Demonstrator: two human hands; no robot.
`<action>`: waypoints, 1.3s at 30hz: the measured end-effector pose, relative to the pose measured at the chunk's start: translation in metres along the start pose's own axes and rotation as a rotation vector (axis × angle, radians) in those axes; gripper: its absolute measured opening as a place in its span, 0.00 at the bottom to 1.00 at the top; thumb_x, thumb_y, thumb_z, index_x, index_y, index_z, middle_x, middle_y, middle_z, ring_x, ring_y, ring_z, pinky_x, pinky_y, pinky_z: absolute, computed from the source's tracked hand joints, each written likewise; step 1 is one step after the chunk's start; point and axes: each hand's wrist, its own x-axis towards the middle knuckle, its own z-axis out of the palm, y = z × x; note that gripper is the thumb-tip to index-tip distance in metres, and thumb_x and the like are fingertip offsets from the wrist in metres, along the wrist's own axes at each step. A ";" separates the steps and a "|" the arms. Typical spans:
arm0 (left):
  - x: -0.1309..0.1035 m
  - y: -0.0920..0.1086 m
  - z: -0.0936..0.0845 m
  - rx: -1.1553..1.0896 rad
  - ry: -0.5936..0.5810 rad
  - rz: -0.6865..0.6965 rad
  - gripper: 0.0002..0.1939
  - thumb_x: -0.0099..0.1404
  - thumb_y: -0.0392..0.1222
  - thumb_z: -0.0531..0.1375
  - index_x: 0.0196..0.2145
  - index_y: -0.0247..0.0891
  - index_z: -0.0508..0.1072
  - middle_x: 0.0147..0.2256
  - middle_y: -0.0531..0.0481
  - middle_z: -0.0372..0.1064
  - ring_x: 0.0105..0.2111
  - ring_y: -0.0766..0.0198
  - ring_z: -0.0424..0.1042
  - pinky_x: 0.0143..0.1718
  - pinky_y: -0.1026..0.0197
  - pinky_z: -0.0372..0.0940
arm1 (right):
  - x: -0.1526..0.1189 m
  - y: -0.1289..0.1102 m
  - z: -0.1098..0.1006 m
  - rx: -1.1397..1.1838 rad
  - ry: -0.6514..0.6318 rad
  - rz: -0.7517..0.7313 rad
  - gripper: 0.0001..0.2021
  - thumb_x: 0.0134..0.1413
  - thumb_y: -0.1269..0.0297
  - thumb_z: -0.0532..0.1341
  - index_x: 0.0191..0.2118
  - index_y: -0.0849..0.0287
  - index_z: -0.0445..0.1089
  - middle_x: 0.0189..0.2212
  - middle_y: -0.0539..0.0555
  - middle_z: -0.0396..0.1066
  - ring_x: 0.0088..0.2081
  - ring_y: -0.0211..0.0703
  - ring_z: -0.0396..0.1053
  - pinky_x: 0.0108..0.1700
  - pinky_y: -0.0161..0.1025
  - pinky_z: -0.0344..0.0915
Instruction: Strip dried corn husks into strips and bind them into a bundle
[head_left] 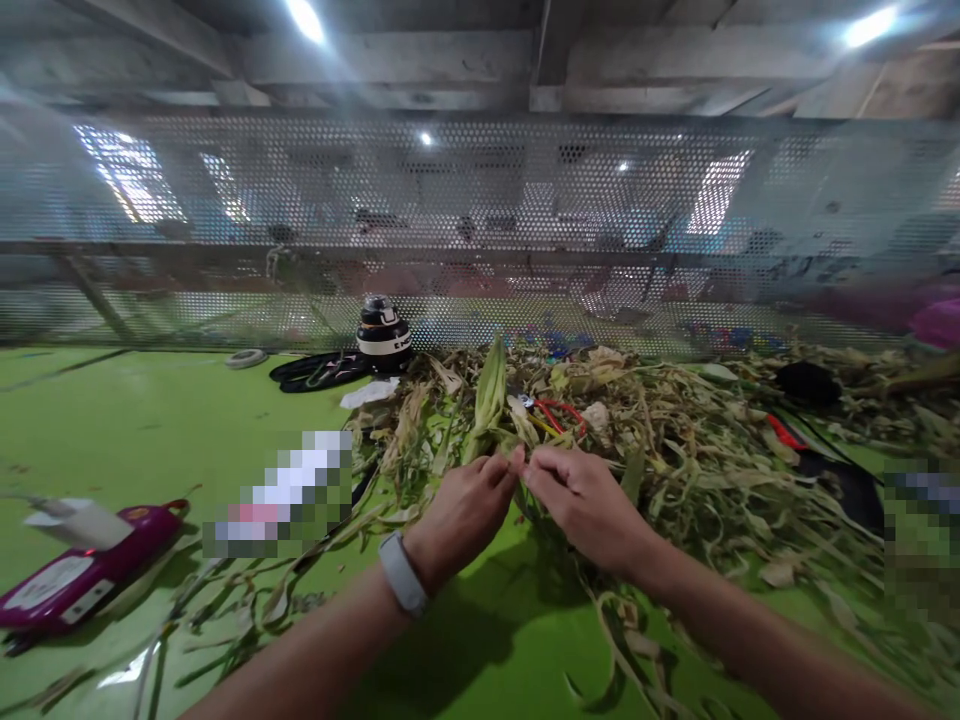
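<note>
My left hand (pixel 469 505), with a grey band on its wrist, is closed in a pinch just above the green table. My right hand (pixel 577 500) is closed too, its fingertips almost meeting those of the left. Thin corn husk strips show at and below the fingertips; the exact grip is hidden by the fingers. Right behind the hands a long pale-green corn husk (pixel 490 390) points upward. Beyond it lie a red-handled tool (pixel 559 412), partly buried, and a heap of dry husks (pixel 690 440).
A purple power strip (pixel 142 535) with a white plug-in adapter (pixel 79 522) lies at left. Farther back are a black-and-white container (pixel 384 338), a coiled black cable (pixel 319 370) and a tape roll (pixel 246 358). A perforated screen (pixel 465 220) stands behind the table (pixel 150 410).
</note>
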 end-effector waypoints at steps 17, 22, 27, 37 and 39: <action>0.005 0.004 -0.007 -0.970 0.110 -0.519 0.08 0.59 0.37 0.54 0.23 0.36 0.67 0.18 0.55 0.65 0.18 0.70 0.64 0.20 0.69 0.55 | -0.001 0.001 -0.005 -0.250 -0.057 -0.081 0.14 0.53 0.66 0.52 0.18 0.59 0.53 0.15 0.44 0.50 0.19 0.31 0.49 0.24 0.32 0.44; 0.008 0.004 -0.013 -1.056 0.181 -0.611 0.09 0.57 0.39 0.56 0.21 0.37 0.67 0.18 0.56 0.63 0.18 0.70 0.61 0.20 0.69 0.55 | -0.003 0.000 0.000 -0.347 -0.074 -0.198 0.12 0.51 0.68 0.52 0.19 0.59 0.54 0.16 0.45 0.51 0.19 0.32 0.48 0.25 0.33 0.44; 0.012 -0.002 -0.013 -1.643 0.074 -0.811 0.08 0.54 0.43 0.61 0.28 0.36 0.69 0.24 0.54 0.68 0.22 0.69 0.67 0.25 0.66 0.63 | 0.001 -0.001 -0.010 -0.300 -0.086 -0.091 0.16 0.57 0.62 0.50 0.19 0.59 0.55 0.16 0.46 0.54 0.20 0.33 0.51 0.24 0.33 0.45; 0.009 -0.007 0.001 -2.093 0.051 -0.956 0.06 0.51 0.39 0.65 0.29 0.38 0.73 0.37 0.48 0.71 0.38 0.63 0.68 0.39 0.60 0.65 | 0.013 0.013 -0.042 -0.388 -0.046 0.066 0.09 0.54 0.62 0.52 0.32 0.57 0.67 0.17 0.46 0.59 0.19 0.35 0.54 0.24 0.33 0.47; 0.010 -0.006 0.001 -2.105 0.066 -0.932 0.05 0.53 0.40 0.63 0.30 0.38 0.73 0.38 0.48 0.71 0.38 0.63 0.68 0.38 0.61 0.65 | 0.013 0.013 -0.042 -0.250 -0.099 0.069 0.09 0.52 0.65 0.51 0.37 0.57 0.66 0.16 0.44 0.58 0.18 0.34 0.53 0.23 0.32 0.47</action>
